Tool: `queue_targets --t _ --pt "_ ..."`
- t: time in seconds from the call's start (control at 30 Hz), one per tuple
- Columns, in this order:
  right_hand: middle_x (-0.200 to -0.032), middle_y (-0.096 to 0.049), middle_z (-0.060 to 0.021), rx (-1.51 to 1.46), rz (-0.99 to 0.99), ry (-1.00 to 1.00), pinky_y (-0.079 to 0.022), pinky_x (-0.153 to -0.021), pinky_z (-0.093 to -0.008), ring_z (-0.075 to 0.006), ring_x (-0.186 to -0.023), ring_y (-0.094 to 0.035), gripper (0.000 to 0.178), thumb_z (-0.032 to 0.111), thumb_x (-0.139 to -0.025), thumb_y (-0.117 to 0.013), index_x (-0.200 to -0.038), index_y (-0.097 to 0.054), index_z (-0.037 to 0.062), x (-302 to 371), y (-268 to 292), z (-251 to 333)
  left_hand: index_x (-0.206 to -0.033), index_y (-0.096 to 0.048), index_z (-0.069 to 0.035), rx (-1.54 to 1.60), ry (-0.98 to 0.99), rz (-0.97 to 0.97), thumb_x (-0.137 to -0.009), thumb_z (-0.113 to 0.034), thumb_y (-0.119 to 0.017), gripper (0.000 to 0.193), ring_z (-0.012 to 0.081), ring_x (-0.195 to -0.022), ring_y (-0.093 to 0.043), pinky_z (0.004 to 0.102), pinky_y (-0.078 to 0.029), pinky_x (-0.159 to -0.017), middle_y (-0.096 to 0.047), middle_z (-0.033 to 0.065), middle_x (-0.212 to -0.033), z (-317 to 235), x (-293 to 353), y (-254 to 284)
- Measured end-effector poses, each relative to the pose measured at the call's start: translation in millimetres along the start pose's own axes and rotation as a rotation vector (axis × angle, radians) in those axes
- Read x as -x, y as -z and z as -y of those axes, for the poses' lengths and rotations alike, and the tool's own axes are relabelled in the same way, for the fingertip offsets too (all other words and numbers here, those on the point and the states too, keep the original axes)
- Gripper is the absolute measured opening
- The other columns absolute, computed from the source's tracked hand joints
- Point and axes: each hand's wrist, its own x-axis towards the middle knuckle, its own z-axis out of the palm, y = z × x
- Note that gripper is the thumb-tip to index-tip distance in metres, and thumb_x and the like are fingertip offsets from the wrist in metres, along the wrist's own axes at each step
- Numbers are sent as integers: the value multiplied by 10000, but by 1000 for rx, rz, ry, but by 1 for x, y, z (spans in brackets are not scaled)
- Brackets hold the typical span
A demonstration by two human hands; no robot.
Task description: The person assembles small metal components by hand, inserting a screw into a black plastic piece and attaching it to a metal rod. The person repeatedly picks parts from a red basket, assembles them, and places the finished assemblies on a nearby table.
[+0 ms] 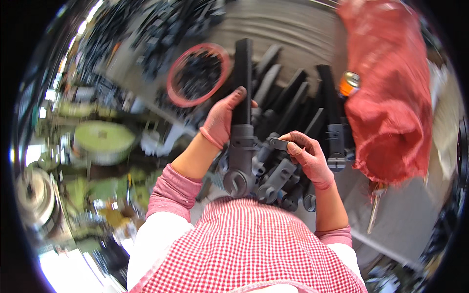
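Note:
My left hand (220, 117) is wrapped round a long black bar (243, 63) with a grey joint piece (240, 156) at its near end; that end is rounded, with a circular recess. The bar points away from me. To its right, my right hand (312, 158) pinches a small dark grey clip-like part (279, 144) between thumb and fingers, a little apart from the joint. Both hands seem to wear thin pink gloves. Under and beyond them lie several similar black bars with grey joints (277, 180), and another such bar (335, 132) rests right of my right hand.
A red-rimmed round container (225, 63) of small dark parts stands at the far left, before a blurred heap of dark parts (171, 29). On the right lie a large red sack (391, 107) and an orange can (349, 84). Blurred green machinery (105, 141) stands left of the table.

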Motion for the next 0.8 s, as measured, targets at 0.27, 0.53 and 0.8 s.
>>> queue_targets --t 0.27,0.53,0.8 --pt "-841 -564 58 217 529 -290 -314 -571 -171 6 -646 -402 272 171 -927 -654 -1105 -658 -34 -24 -150 -45 -1097 -575 -29 302 -403 -212 -965 -272 -648 286 185 -804 -684 309 -577 -721 -695 119 -991 53 186 116" --pt "-816 -618 -22 158 560 -403 -471 -581 -218 -74 -676 -563 179 78 -899 -699 -1025 -612 -14 -22 -297 -106 -1038 -560 -26 478 -634 -222 -967 -202 -634 203 277 -780 -678 375 -577 -676 -663 137 -897 69 297 203" --pt "-997 -682 -99 782 575 105 -520 -847 -310 -202 -905 -661 542 266 -783 -813 -1169 -599 -49 10 -421 -183 -1016 -482 -81 717 -855 -661 -965 -155 -622 166 230 -711 -626 389 -566 -612 -602 85 -841 89 353 297"
